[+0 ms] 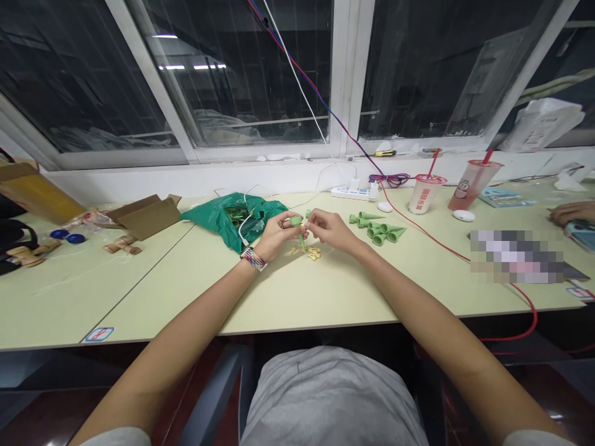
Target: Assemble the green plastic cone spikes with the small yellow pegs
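At the far left stands a yellow box (51, 195), with 2 blue balls (67, 236) and some wooden pieces (28, 254) on the table (186, 297) in front of it. Next comes an open cardboard box (144, 218), tilted, with more wooden pieces close to its near side. To the right of that box, a green plastic bag (209, 220) lies open, green parts showing in its mouth and a white cable (242, 232) running across it.

The left hand (274, 238), with a patterned band (253, 258) at its wrist, is closed around a green cone (296, 220), held above the table with its wide end up. Below it, small yellow pieces (314, 253) lie loose on the tabletop. The right hand (328, 227) is just beside the left, its fingertips pinched on 1 small yellow bit at the cone's side.

Right of the hands lies a group of green cones (383, 230), most on their sides. Behind them are a white power strip (352, 193) and a small white case (385, 206). Farther right stand 2 cups (424, 197) with red straws, and a blurred patch (515, 257) hides something nearer. At the right edge, another person's hand (571, 212) rests near a pale blue object (581, 234).
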A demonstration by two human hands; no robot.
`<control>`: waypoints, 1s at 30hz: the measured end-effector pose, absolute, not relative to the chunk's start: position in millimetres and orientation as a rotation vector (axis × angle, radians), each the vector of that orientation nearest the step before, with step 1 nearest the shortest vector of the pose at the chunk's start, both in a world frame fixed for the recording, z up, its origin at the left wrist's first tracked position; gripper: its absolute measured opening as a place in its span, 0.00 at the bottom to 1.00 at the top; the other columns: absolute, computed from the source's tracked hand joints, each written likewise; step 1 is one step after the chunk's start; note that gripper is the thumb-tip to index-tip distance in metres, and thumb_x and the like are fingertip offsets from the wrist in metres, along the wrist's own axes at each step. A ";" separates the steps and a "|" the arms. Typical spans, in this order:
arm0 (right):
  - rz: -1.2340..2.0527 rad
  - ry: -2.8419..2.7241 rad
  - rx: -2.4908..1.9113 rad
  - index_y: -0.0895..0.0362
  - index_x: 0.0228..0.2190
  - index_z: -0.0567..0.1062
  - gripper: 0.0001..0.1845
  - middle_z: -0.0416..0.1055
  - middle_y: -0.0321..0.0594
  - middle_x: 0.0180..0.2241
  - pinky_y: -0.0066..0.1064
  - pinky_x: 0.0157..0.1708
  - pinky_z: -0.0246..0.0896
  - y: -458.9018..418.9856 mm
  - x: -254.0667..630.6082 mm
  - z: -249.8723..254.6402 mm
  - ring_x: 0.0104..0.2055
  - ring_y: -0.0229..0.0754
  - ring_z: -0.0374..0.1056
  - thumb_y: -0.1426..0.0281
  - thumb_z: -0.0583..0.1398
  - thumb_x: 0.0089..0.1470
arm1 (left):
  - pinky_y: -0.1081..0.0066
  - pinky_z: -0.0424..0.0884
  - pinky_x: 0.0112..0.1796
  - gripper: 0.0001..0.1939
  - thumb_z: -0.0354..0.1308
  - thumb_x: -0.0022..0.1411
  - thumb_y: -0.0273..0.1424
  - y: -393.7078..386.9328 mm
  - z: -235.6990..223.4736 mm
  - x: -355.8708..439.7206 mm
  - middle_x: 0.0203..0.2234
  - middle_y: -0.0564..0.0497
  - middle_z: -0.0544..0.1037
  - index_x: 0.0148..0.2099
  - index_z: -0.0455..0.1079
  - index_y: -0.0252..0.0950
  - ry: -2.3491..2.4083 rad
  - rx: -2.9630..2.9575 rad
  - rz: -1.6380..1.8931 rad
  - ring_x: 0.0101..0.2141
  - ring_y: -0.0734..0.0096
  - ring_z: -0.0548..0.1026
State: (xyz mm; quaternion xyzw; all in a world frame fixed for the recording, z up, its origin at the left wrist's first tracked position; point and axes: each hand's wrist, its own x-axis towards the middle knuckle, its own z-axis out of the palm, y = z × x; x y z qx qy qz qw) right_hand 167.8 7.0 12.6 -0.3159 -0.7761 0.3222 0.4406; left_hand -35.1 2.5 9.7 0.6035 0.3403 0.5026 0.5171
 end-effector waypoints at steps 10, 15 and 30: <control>0.529 -2.014 -0.838 0.52 0.32 0.67 0.17 0.69 0.31 0.24 0.29 0.30 0.53 6.6 166.5 10.1 0.26 0.38 0.63 0.55 0.55 0.68 | 0.63 0.80 0.39 0.24 0.77 0.49 0.36 1.9 9.4 -34.0 0.33 0.50 0.81 0.45 0.73 0.35 0.781 1.432 1.171 0.32 0.65 0.82; 0.469 -2.053 -0.827 0.53 0.28 0.63 0.20 0.70 0.35 0.27 0.31 0.33 0.53 8.9 163.1 4.7 0.30 0.41 0.64 0.58 0.48 0.72 | 0.63 0.80 0.38 0.25 0.78 0.47 0.36 -0.2 9.3 -32.3 0.32 0.51 0.80 0.43 0.71 0.35 0.789 1.473 1.187 0.33 0.63 0.83; 0.245 -2.121 -0.824 0.53 0.31 0.67 0.21 0.72 0.38 0.30 0.32 0.34 0.54 -1.6 161.9 5.7 0.31 0.41 0.65 0.59 0.47 0.74 | 0.68 0.78 0.36 0.22 0.76 0.51 0.35 -5.4 16.2 -32.7 0.32 0.52 0.78 0.42 0.69 0.35 0.673 1.392 1.071 0.31 0.68 0.81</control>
